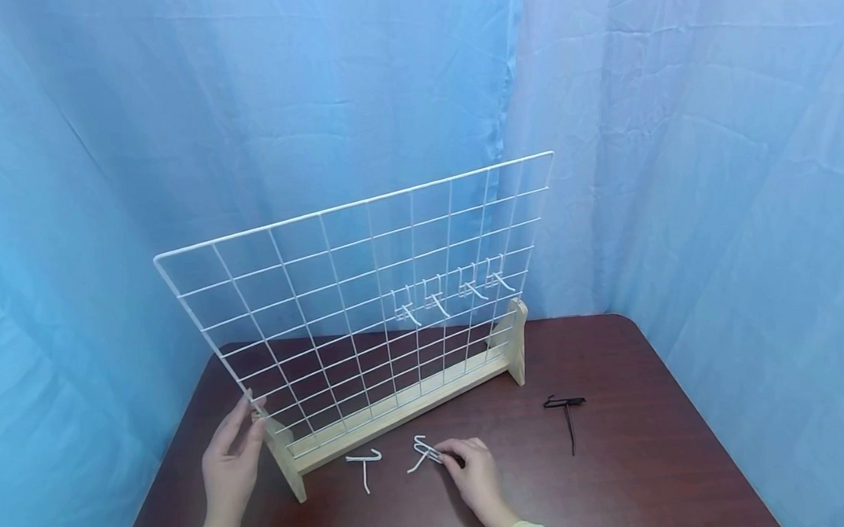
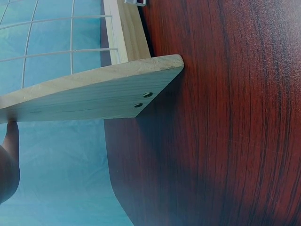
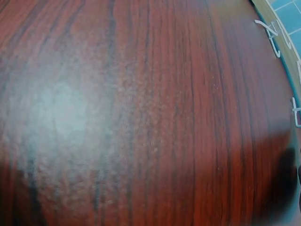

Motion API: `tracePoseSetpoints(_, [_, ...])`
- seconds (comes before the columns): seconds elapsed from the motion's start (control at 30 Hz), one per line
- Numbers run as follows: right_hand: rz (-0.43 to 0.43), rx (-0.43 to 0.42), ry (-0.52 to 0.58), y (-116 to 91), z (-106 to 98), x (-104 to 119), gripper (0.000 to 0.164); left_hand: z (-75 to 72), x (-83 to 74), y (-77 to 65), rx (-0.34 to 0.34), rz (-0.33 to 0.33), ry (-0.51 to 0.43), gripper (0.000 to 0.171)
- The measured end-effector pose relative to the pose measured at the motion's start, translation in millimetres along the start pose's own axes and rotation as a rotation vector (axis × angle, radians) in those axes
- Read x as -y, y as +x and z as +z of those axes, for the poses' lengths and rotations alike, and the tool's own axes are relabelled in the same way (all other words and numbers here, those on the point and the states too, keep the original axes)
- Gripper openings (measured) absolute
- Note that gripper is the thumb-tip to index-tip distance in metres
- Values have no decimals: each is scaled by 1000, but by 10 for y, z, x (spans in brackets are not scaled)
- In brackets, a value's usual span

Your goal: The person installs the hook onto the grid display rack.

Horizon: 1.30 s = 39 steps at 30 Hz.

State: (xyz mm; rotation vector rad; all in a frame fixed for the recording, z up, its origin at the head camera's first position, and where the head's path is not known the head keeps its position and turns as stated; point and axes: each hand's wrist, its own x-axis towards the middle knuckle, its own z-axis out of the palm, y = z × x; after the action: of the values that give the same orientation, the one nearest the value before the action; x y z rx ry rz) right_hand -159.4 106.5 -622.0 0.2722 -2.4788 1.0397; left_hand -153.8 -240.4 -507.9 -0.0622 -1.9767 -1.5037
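A white wire grid rack (image 1: 348,282) stands tilted in a wooden base (image 1: 400,410) on the table. My left hand (image 1: 231,456) holds its left edge, where the wire frame meets the top of the wooden end piece (image 1: 283,458). In the left wrist view, a finger (image 2: 11,146) touches that end piece (image 2: 94,94). My right hand (image 1: 476,475) pinches a white wire hook (image 1: 423,452) low in front of the base. A second white hook (image 1: 364,458) lies to its left. Several white hooks (image 1: 434,301) hang on the grid's right half.
A black wire hook (image 1: 564,403) lies on the dark red wood-grain table (image 1: 628,443), to the right of my right hand. Blue curtains (image 1: 358,101) surround the table at the back and both sides. The table's far right corner (image 1: 619,322) is rounded.
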Motion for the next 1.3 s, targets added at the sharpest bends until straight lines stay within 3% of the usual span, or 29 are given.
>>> tracePoseSetpoints(0.3, [50,-38,-59,8,-50,-29,19,6,15,1,-5,14,1,48])
tracePoseSetpoints(0.63, [23,-96,-164,24,-73,-154,20,7,28,-1,-2,17,-7,49])
tracePoseSetpoints(0.93, [130,-26,-160,54,-129,-147,17,5,-7,-7,-7,-7,9,47])
tracePoseSetpoints(1.3, [84,-63,-111,73,-96,-138,22,3,16,-9,-4,16,8,48])
